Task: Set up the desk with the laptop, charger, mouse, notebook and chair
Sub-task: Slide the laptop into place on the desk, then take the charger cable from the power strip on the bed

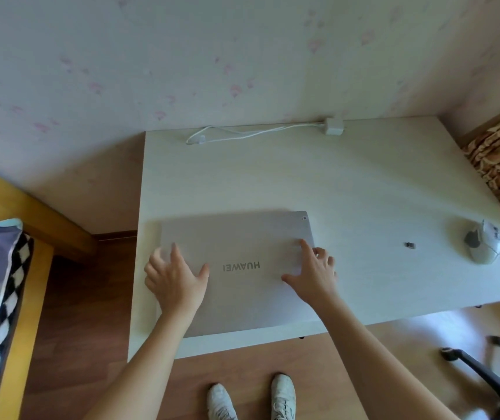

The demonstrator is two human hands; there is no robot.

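I saw both hands, left hand [176, 278] and right hand [313, 275], fingers spread flat on the closed laptop [242, 237]. The chair [485, 368] (lower right) was cut off, only its base showing.

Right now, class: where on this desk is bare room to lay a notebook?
The widest bare patch lies between the closed laptop and the charger with its cable along the wall. A smaller one sits between laptop and mouse, broken by a small dark dongle. The near left is crowded: both hands rest on the laptop.
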